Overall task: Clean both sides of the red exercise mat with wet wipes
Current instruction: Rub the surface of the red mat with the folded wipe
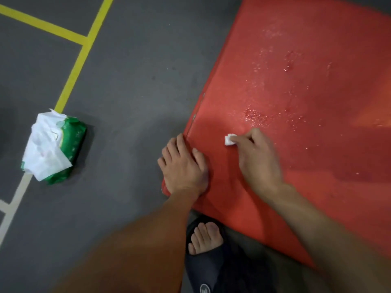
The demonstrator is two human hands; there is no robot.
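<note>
the red mat (306,123) lies on the floor at right. left hand (184,168) presses flat on its near-left edge; right hand (258,157) pinches a small wipe (229,140). that tiny wad could slip out or dry.

one red mat (306,102), one wipe pack (72,142), two hands (184,166)

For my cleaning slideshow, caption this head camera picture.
Right hand wipes the wet red foam exercise mat with a small white wet wipe while left hand steadies its edge.

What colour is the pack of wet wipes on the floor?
Green, with white wipes spilling over the pack, seen in the head view.
</note>
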